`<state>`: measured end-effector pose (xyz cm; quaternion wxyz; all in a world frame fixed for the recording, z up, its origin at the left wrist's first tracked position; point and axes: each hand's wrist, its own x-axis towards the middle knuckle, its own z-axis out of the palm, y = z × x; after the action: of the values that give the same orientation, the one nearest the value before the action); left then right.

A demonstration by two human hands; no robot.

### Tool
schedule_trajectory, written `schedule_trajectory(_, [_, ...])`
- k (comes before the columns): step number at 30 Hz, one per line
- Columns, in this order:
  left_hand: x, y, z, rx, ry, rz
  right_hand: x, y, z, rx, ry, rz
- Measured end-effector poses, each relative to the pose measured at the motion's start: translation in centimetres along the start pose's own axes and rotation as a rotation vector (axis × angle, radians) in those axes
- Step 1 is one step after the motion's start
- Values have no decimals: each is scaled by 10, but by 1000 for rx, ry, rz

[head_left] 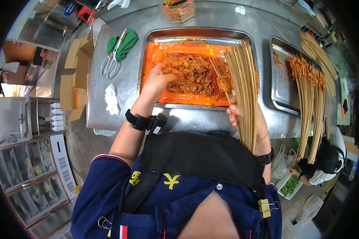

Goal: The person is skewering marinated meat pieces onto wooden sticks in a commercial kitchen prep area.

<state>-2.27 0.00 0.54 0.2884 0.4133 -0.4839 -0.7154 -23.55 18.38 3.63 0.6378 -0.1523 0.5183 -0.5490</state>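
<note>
My left hand (160,81) is over the left side of a heap of sliced, sauce-coated meat (193,75). Its thumb and fingers are apart, with sauce on the fingertips, which touch or nearly touch the meat. The meat lies on orange plastic sheeting inside a steel tray (199,32). My right hand (236,113) is closed around a thick bundle of bamboo skewers (244,91), which hides part of the palm. Near its fingertips a thin skewer slants up toward a piece of meat (224,83) at the tray's right side.
Scissors (111,65) and a green cloth (127,43) lie left of the tray, above a crumpled tissue (111,99). To the right, loaded skewers (307,83) overhang a second steel tray (281,89). A plastic container (177,11) stands behind. Another person (327,159) handles greens (290,186) at lower right.
</note>
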Motion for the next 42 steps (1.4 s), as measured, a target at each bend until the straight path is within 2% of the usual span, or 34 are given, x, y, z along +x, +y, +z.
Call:
schedule_trajectory(3, [-4,8,4,-8,-26,-52,-3,-1,0,14,-2,1])
schedule_trajectory(9, [3,-2,0,-115,-81,24,-1,1,-1,0,-6,-7])
schedule_trajectory(12, [8,-4,-8,-7,-80,-5,-1,0,1,0,-2,-16])
schedule_trajectory(15, [7,-4,-1,61,3,71,-1,0,1,-16,1,-12])
schedule_trajectory(18, [29,-32,-35,760,158,327,-1,0,0,-15,-10,-17])
schedule_trajectory(21, [20,-24,-36,841,270,388,-1,0,1,-27,4,-11])
schedule_trajectory(24, [12,-20,-37,861,358,258,-1,0,2,-22,8,-4])
schedule_trajectory(27, [9,-24,-48,965,378,232,0,1,0,-21,0,0])
schedule_trajectory(30, [20,-44,-80,881,229,4,-2,0,1,-18,8,7])
schedule_trajectory(33, [10,-22,-57,1071,275,-64,1,2,3,-16,3,10])
schedule_trajectory(39, [16,-5,-23,1348,310,-106,-1,-1,6,-41,11,2])
schedule_trajectory(42, [20,-15,-32,1239,346,16,-3,-2,6,-40,13,4])
